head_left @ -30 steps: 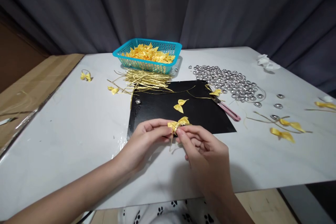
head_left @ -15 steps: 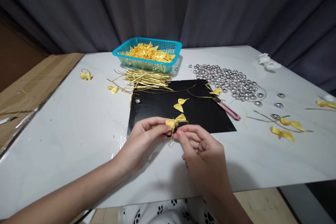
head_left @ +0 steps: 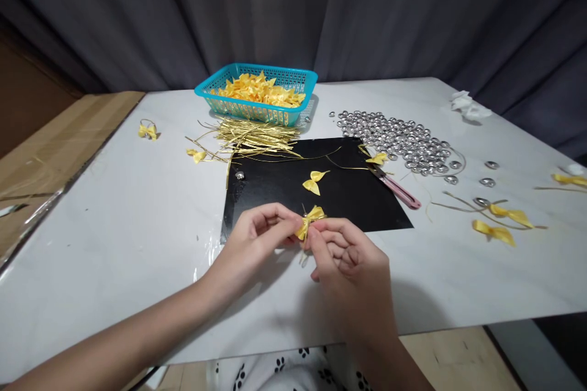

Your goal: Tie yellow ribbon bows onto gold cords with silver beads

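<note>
Between my fingertips, above the near edge of a black mat (head_left: pixel 358 201), is a yellow ribbon bow (head_left: pixel 313 215) with a thin gold cord (head_left: pixel 306 244) around its middle. My left hand (head_left: pixel 261 235) pinches the bow's left side between thumb and fingers. With thumb and forefinger closed, my right hand (head_left: pixel 351 256) grips the gold cord at the bow's right side. The cord's ends hang below the fingers. Just beyond, a loose yellow bow (head_left: pixel 314 182) lies on the mat.
A blue basket (head_left: pixel 257 113) of yellow bows stands at the back, with a bundle of gold cords (head_left: pixel 257 137) before it. Silver beads (head_left: pixel 398 140) are heaped at right, near a pink-handled cutter (head_left: pixel 398 190). A finished-looking bow loop (head_left: pixel 147 130) lies left.
The bow in my hands has turned and shifted slightly right, its loops now tilted. My left fingertips have moved a little right, closer to my right hand.
</note>
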`<state>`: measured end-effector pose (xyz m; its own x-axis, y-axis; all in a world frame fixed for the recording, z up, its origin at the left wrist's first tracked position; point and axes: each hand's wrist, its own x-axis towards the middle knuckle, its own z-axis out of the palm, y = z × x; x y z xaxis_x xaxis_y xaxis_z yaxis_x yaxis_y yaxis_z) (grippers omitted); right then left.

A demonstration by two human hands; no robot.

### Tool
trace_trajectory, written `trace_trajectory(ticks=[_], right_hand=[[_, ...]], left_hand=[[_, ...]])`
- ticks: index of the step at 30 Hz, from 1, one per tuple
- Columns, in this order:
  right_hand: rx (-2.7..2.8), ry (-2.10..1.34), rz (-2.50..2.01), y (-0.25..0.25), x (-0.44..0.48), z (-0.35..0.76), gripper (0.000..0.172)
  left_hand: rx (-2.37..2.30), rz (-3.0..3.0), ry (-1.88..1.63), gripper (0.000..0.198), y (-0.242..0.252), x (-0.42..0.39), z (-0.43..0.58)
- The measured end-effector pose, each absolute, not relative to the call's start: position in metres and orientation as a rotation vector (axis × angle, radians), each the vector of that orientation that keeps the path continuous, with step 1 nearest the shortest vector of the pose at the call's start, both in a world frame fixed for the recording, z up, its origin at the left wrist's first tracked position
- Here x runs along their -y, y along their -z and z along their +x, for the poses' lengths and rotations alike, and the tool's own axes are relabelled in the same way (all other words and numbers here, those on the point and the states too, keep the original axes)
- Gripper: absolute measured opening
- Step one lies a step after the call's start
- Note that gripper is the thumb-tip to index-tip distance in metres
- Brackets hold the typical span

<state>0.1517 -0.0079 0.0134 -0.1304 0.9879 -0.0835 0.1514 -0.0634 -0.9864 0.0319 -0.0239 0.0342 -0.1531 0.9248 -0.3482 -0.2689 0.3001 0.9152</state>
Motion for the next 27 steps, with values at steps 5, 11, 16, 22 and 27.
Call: trace_trajectory(ticks=[5,11,16,22,27], right_hand=[[1.370,-1.325,-1.306,-0.0134,0.0091,0.1513,0.012],[1.391,-1.326,-1.317,-0.0110,0.0117,0.1521,0.014],[1.367,-1.330,-1.330,-0.0099,0.0134,0.1516,0.015],[1.367,-1.322,-1.349,-0.0099,0.0145,0.1516,0.016],[1.389,-1.316,-1.364,-0.0099,0.0153,0.1508,0.015]], left_hand=[[-1.377,0.679,-1.189,0.016,-0.0360,0.0213,0.0336],[-1.407,0.636,-1.222,0.011,-0.0344,0.0209,0.0315],[-1.379,0.605,-1.241,0.006,-0.0322,0.0215,0.0312],[-1.435,0.713,-1.258,0.012,-0.0309,0.0220,0.0303],[-1.470,0.717,-1.244,0.012,-0.0309,0.0215,0.0316]])
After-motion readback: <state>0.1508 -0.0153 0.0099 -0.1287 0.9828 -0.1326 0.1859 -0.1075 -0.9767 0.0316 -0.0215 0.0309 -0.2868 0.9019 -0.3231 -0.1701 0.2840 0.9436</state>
